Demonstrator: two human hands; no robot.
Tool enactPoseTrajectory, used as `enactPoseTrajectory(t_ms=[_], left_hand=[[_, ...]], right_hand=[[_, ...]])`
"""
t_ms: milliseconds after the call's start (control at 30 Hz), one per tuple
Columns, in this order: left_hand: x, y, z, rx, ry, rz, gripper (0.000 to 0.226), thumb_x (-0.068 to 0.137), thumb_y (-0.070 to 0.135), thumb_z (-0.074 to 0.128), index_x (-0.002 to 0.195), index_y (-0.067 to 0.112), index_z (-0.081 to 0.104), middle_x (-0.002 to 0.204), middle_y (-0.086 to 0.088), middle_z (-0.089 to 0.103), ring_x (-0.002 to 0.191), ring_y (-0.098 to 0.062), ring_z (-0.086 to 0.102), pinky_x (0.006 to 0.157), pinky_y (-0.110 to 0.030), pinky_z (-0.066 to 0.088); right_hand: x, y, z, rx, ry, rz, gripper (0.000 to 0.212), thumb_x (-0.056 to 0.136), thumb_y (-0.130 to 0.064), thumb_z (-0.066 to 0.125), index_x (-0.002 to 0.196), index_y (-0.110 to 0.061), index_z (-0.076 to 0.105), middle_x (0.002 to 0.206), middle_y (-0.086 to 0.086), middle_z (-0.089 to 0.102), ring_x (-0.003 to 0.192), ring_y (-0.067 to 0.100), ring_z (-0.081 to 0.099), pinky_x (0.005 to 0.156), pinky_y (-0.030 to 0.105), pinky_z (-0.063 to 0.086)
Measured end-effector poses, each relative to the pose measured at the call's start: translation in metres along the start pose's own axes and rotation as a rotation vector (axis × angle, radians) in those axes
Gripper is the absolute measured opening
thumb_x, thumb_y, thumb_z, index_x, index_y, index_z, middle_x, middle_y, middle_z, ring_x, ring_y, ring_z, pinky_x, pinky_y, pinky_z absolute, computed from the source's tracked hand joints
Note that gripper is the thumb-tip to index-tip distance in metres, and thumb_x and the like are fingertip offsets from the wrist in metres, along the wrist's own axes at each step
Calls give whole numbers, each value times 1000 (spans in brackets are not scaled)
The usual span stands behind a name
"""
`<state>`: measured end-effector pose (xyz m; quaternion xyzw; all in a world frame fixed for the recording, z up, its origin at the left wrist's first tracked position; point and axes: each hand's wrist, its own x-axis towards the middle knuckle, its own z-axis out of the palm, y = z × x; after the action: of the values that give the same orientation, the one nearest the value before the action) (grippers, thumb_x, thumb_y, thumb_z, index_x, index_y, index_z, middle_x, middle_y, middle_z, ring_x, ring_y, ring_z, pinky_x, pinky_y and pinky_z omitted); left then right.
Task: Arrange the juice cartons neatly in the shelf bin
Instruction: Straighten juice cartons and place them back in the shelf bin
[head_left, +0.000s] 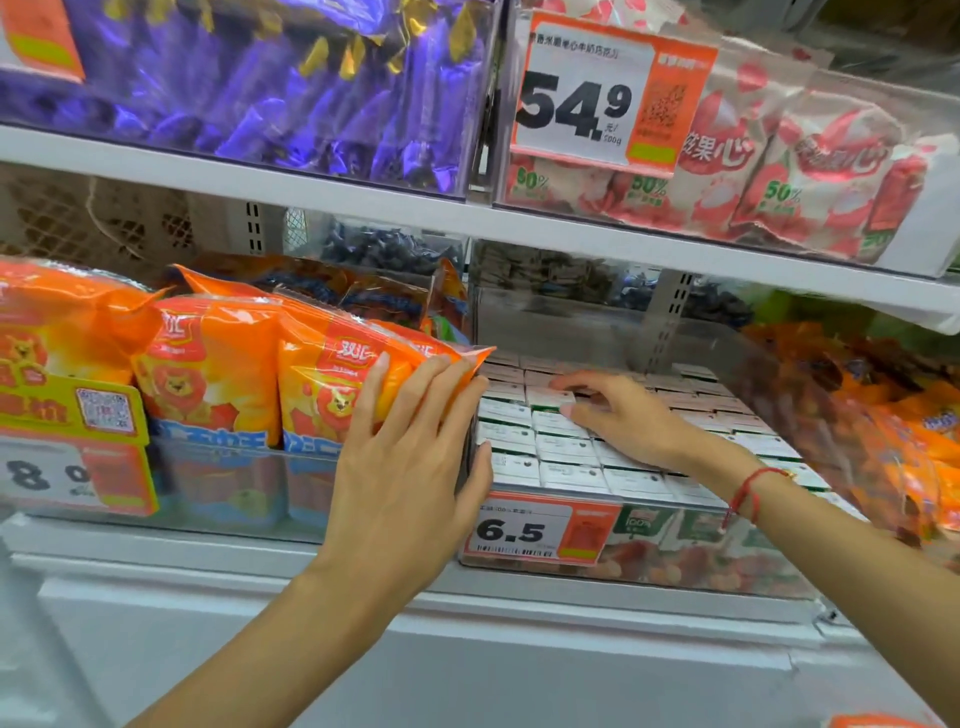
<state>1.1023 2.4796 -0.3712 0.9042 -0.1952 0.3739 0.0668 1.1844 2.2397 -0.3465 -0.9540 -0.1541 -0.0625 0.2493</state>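
The juice cartons (566, 447) are standing in tight rows inside the clear shelf bin (701, 571), tops up, the rows running from front to back. The right hand (618, 415) is already lying over them, fingers loosely bent and touching one carton top. The left hand (410, 462) is spread flat against the bin's left wall, beside the orange snack bags (249, 374), so the right one is nearer.

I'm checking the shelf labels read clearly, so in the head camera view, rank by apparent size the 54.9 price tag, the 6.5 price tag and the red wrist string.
1. 54.9 price tag, clearly the largest.
2. 6.5 price tag, smaller, though it hangs on a nearer shelf.
3. Red wrist string, a thin band, by far the smallest.
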Motion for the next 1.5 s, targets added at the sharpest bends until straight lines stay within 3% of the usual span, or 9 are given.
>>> enactPoseTrajectory(t_ms=[100, 133, 267, 333, 467, 833, 1000, 1267, 1500], left_hand=[[0, 0, 1, -23, 20, 3, 49, 91, 36, 47, 131, 10, 58, 141, -4, 53, 134, -22, 43, 117, -49, 18], [0, 0, 1, -25, 24, 3, 49, 91, 35, 47, 131, 10, 58, 141, -4, 53, 134, -22, 42, 117, -49, 18], [1, 0, 1, -25, 10, -3, 50, 90, 36, 44, 132, 11, 58, 142, -3, 52, 134, -20, 38, 117, -49, 17], [1, 0, 1, -27, 4, -3, 51, 90, 37, 41, 132, 12, 58, 142, -2, 52, 135, -20, 38, 117, -49, 17], [1, 0, 2, -40, 16, -1, 51, 90, 37, 41, 130, 12, 59, 140, -2, 54, 134, -20, 37, 117, -49, 17], [0, 0, 2, -44, -5, -10, 51, 89, 37, 42, 132, 13, 58, 141, -1, 53, 135, -19, 37, 117, -50, 17], [-1, 1, 3, -61, 14, -18, 50, 89, 35, 43, 131, 12, 59, 140, -1, 54, 133, -19, 37, 117, -49, 16], [-2, -1, 4, -93, 8, -11, 50, 90, 35, 44, 132, 12, 58, 141, -1, 53, 135, -20, 41, 118, -49, 16], [1, 2, -2, -223, 37, -23, 47, 87, 25, 64, 131, 13, 56, 147, -2, 46, 140, -17, 32, 119, -47, 12]], right_hand=[[0, 2, 3, -43, 16, -43, 28, 100, -8, 48, 123, -11, 63, 137, 2, 55, 128, 14, 48, 91, 0, 33], [0, 1, 3, -57, 15, -50, 28, 100, -7, 48, 122, -12, 65, 136, 1, 55, 128, 14, 48, 91, 0, 33], [9, -2, -2, -80, -2, -47, 21, 98, -15, 54, 114, -16, 69, 126, -1, 62, 119, 15, 56, 99, 25, 44], [19, -3, -6, -158, -2, -35, 21, 97, -22, 57, 115, -20, 67, 120, -4, 62, 109, 11, 57, 90, 24, 43], [42, -5, -7, -241, -83, 54, 33, 96, -28, 58, 128, -20, 58, 131, 0, 54, 96, 7, 46, 82, 19, 35], [76, -17, -24, -508, -357, 148, 42, 97, -26, 55, 138, -19, 49, 135, 4, 51, 110, 20, 51, 91, 27, 42], [82, -20, -34, -573, -451, 154, 48, 96, -40, 55, 141, -26, 46, 137, -2, 50, 105, 13, 43, 90, 26, 36], [69, -14, -42, -426, -350, 116, 52, 95, -45, 56, 141, -25, 46, 132, -2, 46, 112, 15, 44, 93, 26, 35], [2, -32, -49, -274, 118, -19, 48, 99, -29, 54, 143, -14, 40, 141, 8, 50, 123, 27, 51, 101, 39, 43]])
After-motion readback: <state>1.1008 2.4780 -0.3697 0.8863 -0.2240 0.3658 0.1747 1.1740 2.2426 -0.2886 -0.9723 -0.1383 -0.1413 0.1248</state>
